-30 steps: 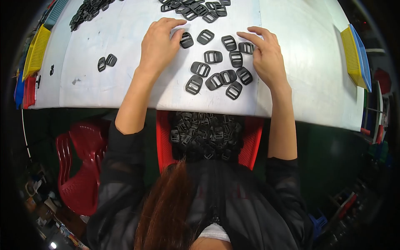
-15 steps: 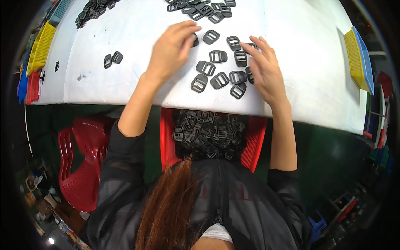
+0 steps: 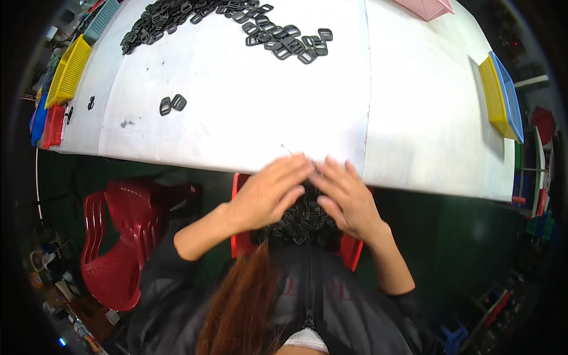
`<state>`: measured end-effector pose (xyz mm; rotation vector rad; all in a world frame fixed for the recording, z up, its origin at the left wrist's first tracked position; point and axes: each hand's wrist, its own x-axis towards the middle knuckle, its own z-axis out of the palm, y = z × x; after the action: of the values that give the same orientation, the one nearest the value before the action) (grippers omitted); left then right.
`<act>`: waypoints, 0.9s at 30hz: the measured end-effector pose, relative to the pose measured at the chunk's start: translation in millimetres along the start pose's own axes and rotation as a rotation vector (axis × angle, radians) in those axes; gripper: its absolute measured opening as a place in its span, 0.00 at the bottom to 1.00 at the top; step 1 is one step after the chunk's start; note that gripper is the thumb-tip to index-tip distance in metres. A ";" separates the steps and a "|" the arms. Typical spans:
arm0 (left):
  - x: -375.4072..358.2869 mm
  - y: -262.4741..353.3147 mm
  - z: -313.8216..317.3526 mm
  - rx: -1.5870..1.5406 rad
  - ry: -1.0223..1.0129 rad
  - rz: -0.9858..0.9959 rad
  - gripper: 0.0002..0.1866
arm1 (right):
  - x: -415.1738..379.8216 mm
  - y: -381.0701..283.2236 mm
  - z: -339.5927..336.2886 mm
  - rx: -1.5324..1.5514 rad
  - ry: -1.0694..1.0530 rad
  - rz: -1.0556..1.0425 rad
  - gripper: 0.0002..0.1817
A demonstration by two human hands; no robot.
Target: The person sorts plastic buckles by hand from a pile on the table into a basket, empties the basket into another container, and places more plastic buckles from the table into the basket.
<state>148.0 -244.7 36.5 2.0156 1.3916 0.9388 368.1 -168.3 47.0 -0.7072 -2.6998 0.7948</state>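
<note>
At the near edge of the white table [image 3: 248, 118], my left hand [image 3: 266, 194] and my right hand [image 3: 348, 198] come together with fingertips almost meeting. The fingers of both are stretched out, slightly blurred, and I see nothing gripped. A little dark material shows between the fingertips, too small to make out. Right below them, a red basket [image 3: 353, 251] in front of my body holds many black plastic strap buckles [image 3: 300, 223]. My hands hide part of the basket and the table edge.
A long heap of black buckles [image 3: 158, 25] lies at the far left, trailing into a looser cluster [image 3: 290, 44]. Two buckles [image 3: 178, 103] lie apart. Yellow baskets [image 3: 70, 70] stand left, a yellow-and-blue pair [image 3: 496, 97] right, a pink basket [image 3: 427, 8] far back. A red chair [image 3: 121, 236] stands left below.
Both hands have moved back toward me and together, from mid-table to the edge above the basket. The loose buckles that lay between them are gone from the tabletop.
</note>
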 end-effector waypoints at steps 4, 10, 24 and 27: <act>26.3 -4.4 -49.1 -0.078 0.077 -0.057 0.19 | 13.5 15.5 -30.6 0.250 0.020 0.008 0.17; 132.7 -163.2 -95.8 0.342 0.576 -0.233 0.22 | 159.0 114.8 -54.4 0.009 0.391 0.087 0.22; 97.2 -74.0 -25.4 0.049 0.260 -0.160 0.24 | 166.3 113.7 -21.0 -0.120 0.304 -0.160 0.18; 69.7 -42.7 -9.6 0.013 0.225 -0.149 0.27 | 119.2 109.2 -33.8 -0.128 0.268 -0.076 0.19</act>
<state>131.9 -164.3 28.7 1.8299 1.6452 1.1181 319.9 -12.0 24.3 -0.6807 -2.5321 0.4739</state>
